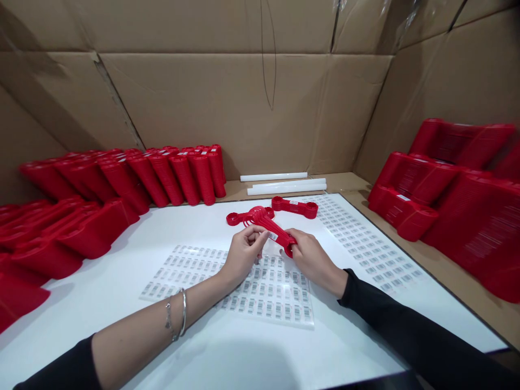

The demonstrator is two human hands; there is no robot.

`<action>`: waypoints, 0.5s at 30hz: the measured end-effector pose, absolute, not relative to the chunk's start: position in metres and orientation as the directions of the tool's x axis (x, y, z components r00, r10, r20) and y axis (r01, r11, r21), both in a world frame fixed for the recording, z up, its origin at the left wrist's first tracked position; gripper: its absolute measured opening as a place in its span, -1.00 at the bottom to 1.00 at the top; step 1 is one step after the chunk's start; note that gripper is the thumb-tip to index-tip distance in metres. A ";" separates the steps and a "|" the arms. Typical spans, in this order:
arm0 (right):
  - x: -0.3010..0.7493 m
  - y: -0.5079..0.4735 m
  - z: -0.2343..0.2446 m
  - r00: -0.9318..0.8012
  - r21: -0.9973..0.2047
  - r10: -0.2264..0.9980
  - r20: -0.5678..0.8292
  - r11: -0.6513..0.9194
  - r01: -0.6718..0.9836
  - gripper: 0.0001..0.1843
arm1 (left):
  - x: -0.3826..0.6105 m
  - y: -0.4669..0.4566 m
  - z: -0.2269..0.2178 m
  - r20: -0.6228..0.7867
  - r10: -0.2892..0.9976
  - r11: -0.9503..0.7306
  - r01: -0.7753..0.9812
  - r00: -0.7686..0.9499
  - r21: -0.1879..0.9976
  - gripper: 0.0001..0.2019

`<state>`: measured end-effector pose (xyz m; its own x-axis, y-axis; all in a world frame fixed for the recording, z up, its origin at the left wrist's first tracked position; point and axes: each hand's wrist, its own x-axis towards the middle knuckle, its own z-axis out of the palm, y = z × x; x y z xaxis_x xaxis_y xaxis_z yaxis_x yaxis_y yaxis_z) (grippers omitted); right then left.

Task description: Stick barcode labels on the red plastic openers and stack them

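Observation:
My right hand (312,254) is wrapped round one end of a fanned bunch of red plastic pieces (266,221), long flat strips with a ring at each end. My left hand (244,252) is closed in a pinch, its thumb and finger at a small white barcode sticker (273,236) against the top strip. Whether the sticker is fully stuck down I cannot tell. Beneath both hands lies a sheet of barcode stickers (268,306). Just beyond the bunch, two short stacks of the same red pieces rest on the table, one a labelled stack (294,207) and one partly hidden stack (234,218).
Tall red stacks (162,176) line the table's back left, with more lying stacks (87,230) in front. At the right are piled red stacks (422,179) on cardboard. Another sticker sheet (365,244) lies right of centre. White rolls (286,187) sit by the cardboard wall (211,103).

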<state>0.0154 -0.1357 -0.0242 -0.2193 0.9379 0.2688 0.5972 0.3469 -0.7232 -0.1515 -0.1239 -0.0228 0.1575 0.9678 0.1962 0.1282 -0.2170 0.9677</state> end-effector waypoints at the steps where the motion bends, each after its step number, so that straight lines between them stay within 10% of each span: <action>1: 0.015 -0.137 -0.024 -0.220 -0.728 0.938 0.267 0.346 0.592 -0.72 | -0.151 -0.124 -0.023 0.199 0.968 -0.220 0.136 0.152 0.966 -0.76; 15: 0.006 -0.148 -0.022 -0.230 -0.785 0.933 0.276 0.357 0.506 -0.72 | -0.152 -0.127 -0.027 0.451 0.879 -0.461 0.514 0.154 0.723 -0.76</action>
